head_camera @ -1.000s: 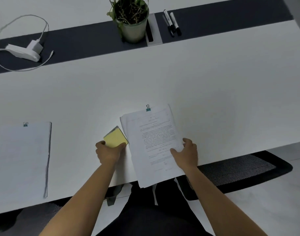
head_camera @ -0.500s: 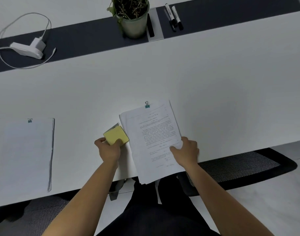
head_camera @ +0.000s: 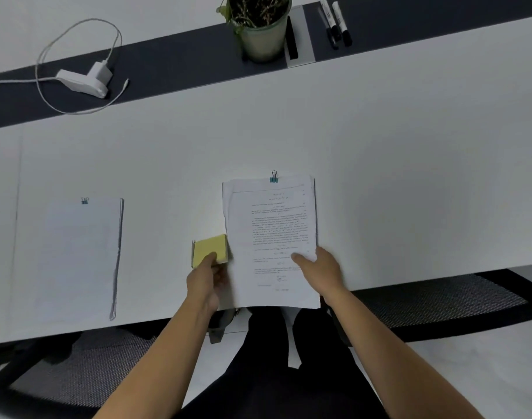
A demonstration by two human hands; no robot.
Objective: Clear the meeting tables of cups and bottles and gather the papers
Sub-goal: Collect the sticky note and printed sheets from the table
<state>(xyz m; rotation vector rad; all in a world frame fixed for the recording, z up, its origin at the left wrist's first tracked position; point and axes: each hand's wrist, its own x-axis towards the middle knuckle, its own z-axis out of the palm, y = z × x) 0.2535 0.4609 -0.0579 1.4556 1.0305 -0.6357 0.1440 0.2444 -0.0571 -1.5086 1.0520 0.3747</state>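
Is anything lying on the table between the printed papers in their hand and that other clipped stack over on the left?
Only the yellow sticky-note pad, held in the left hand right beside the printed papers that the right hand grips. Beyond it, bare white table runs to the clipped stack.

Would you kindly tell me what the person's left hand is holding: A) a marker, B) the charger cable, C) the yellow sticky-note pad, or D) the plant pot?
C: the left hand has its grip on the yellow sticky-note pad, beside the printed paper stack that the right hand holds.
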